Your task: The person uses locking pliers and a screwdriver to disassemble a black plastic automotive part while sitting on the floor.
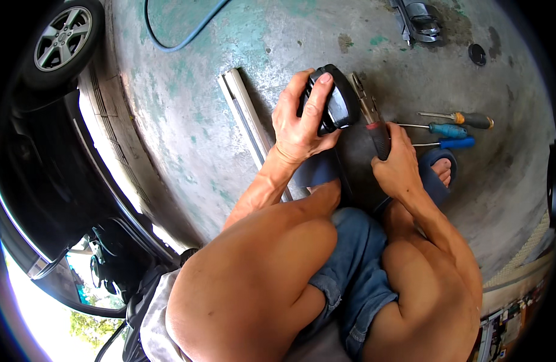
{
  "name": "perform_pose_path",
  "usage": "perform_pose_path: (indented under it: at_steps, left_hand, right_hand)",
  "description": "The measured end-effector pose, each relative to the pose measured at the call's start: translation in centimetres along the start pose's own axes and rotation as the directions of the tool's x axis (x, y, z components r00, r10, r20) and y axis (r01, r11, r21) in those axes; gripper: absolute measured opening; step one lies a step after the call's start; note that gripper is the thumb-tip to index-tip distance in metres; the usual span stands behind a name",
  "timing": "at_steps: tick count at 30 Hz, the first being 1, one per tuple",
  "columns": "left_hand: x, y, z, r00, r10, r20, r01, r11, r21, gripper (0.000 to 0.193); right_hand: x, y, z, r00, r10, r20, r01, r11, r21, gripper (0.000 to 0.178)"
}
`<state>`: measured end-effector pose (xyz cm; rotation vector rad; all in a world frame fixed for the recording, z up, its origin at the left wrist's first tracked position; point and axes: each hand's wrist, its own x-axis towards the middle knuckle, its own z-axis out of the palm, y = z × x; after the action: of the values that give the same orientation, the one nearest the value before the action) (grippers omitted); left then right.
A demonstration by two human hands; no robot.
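Note:
My left hand (302,117) is wrapped over a glossy black, rounded plastic part (342,102), its thumb and fingers spread across the top. My right hand (399,160) closes around the dark grip of a pair of pliers (368,111). The pliers' metal jaws point up and away, close beside the black part; whether they touch it I cannot tell. Right of my right hand lie a screwdriver with an orange-and-grey handle (471,120), a teal-handled screwdriver (448,130) and a blue-handled screwdriver (456,143).
A long pale metal rail (245,111) lies left of my left hand. At the far right are a dark plastic assembly (418,21) and a round black cap (477,54). A blue hose (193,37) curves across the far floor. A car wheel (63,39) stands at the left.

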<state>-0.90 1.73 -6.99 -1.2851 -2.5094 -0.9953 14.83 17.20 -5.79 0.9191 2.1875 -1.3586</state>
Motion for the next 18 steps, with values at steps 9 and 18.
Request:
perform_pose_path:
  at_steps: [9,18]
  left_hand:
    - [-1.4,-2.6,-1.3,0.985,0.164,0.055,-0.164,0.986,-0.009,0.086]
    - [0.8,-1.8,-0.5,0.986,0.164,0.01,-0.164,0.986,-0.035,0.092]
  right_hand:
    - [0.3,0.2,0.1,0.994,-0.106,0.0,0.105,0.99,-0.095,0.058]
    - [0.5,0.5,0.1,0.994,-0.097,-0.046,0.096,0.995,-0.013,0.056]
